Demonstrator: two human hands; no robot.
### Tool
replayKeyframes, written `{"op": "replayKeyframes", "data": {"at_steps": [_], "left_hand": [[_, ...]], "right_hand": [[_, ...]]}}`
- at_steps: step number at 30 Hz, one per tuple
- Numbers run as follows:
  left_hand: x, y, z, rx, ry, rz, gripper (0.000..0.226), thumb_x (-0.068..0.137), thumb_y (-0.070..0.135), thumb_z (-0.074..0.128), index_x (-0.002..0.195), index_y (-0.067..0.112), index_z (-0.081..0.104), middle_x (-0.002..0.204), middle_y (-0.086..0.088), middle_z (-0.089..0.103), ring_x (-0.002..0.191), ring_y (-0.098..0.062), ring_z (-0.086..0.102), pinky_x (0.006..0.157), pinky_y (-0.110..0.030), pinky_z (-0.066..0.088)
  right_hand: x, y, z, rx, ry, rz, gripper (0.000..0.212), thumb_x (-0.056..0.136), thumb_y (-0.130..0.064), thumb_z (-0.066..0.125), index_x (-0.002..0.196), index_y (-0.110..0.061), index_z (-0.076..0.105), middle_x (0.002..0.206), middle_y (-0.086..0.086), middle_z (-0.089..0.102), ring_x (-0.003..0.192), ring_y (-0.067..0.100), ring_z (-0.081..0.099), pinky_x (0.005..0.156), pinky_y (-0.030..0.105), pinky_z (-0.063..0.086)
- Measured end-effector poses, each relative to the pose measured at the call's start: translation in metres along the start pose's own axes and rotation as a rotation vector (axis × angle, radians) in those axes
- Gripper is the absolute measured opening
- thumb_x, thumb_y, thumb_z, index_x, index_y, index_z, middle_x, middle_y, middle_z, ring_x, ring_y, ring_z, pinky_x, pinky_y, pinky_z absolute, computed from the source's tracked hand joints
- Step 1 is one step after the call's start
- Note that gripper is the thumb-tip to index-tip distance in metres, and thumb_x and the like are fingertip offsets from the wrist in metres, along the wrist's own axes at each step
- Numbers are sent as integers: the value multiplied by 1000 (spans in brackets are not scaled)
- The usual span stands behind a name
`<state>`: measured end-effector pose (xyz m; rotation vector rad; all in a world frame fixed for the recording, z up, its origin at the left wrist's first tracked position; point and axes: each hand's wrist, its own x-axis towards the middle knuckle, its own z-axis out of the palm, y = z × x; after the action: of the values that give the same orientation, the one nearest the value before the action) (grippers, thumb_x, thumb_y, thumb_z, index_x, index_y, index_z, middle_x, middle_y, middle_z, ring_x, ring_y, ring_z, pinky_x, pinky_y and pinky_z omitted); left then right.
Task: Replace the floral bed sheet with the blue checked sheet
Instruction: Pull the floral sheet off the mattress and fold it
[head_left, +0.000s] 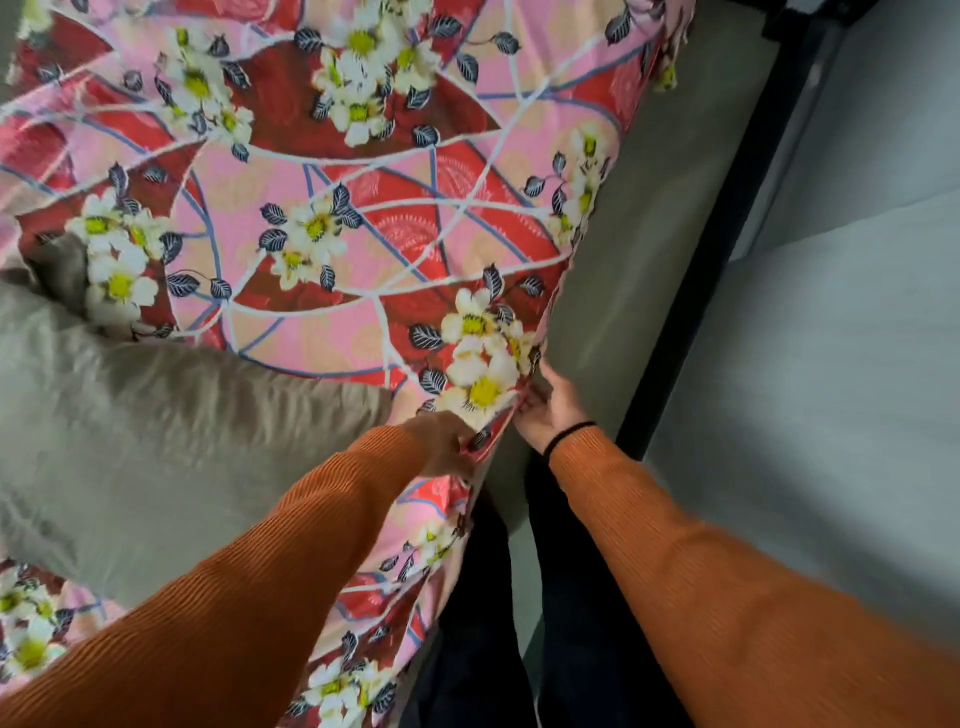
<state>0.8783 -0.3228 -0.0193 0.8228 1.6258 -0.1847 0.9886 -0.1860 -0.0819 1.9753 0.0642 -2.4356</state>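
Colours and patterns, bedside

Floral sheet (322, 218): pink and red ground, white flowers with yellow centres, dark navy veined leaves, white and blue crossing lines. Mattress (156, 441) plain grey-beige. Sleeves (701, 561) ribbed orange. Wristband (569, 434) black. Trousers (571, 623) black. Bed frame (727, 249) black. Floor (841, 364) pale grey.

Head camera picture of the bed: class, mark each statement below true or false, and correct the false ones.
1. Both hands meet the floral sheet at the mattress edge. True.
2. The left hand wears a black wristband. False: the band is on the right hand.
3. The sleeves are blue. False: they are orange.
4. A grey pillow lies on the sheet. True.
5. The blue checked sheet covers the bed. False: none is visible.
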Motion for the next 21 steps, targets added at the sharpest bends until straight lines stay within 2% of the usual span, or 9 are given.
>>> {"op": "replayKeyframes", "data": {"at_steps": [4,6,8,11,13,14,15,18,21], "left_hand": [[0,-1,-33,-35,-183,-48,42,86,40,78,115,11,69,103,-6,71,92,-24,69,85,-36,55],[6,-1,-63,-158,-156,-90,36,88,41,76,111,14,72,99,-6,75,82,-22,72,82,-35,57],[12,9,-98,-303,117,-111,35,88,54,69,105,23,73,100,-5,75,79,-19,70,80,-34,58],[29,48,-149,-517,456,-149,49,88,68,59,112,26,69,115,-4,71,98,-25,69,85,-38,59],[47,82,-173,-352,403,-185,65,88,74,51,124,23,66,132,-7,62,115,-30,63,97,-41,54],[57,96,-179,-236,346,-216,71,88,75,50,130,19,62,134,-9,60,118,-32,61,98,-41,52],[70,105,-182,-142,317,-236,70,89,73,53,130,16,60,130,-10,60,115,-32,61,95,-40,52],[91,113,-192,-69,284,-250,44,93,36,68,130,13,59,123,-9,65,107,-29,63,81,-36,52],[93,102,-214,-2,185,-59,43,92,34,69,128,11,63,123,-6,62,110,-27,60,92,-37,53]], "right_hand": [[7,-33,36,-21,-12,-35,28,104,-20,51,124,-4,63,129,21,66,111,33,65,100,52,50],[3,-45,44,-55,-87,-88,36,105,-22,49,134,-5,60,136,21,62,123,35,62,107,53,47],[-2,-56,44,-97,-197,-145,40,104,-19,51,140,-4,54,139,22,60,129,37,58,111,56,43],[-16,-64,41,-147,-364,-165,41,99,-14,60,136,2,51,146,29,49,136,43,49,116,59,35],[-28,-67,43,-233,-366,-164,18,96,-7,62,114,-3,63,131,31,59,120,44,59,108,54,46],[-36,-70,46,-293,-347,-152,13,95,-1,60,100,-8,70,112,25,67,101,37,65,95,45,55],[-39,-73,48,-360,-320,-143,26,93,6,57,86,-14,74,92,16,69,81,28,64,79,36,56],[-34,-88,51,-454,-197,-71,51,87,19,40,72,-16,75,67,9,62,56,18,55,60,30,38],[-20,-123,65,-346,2,-49,44,87,9,34,62,-12,64,53,4,53,45,15,46,56,28,33]]}}
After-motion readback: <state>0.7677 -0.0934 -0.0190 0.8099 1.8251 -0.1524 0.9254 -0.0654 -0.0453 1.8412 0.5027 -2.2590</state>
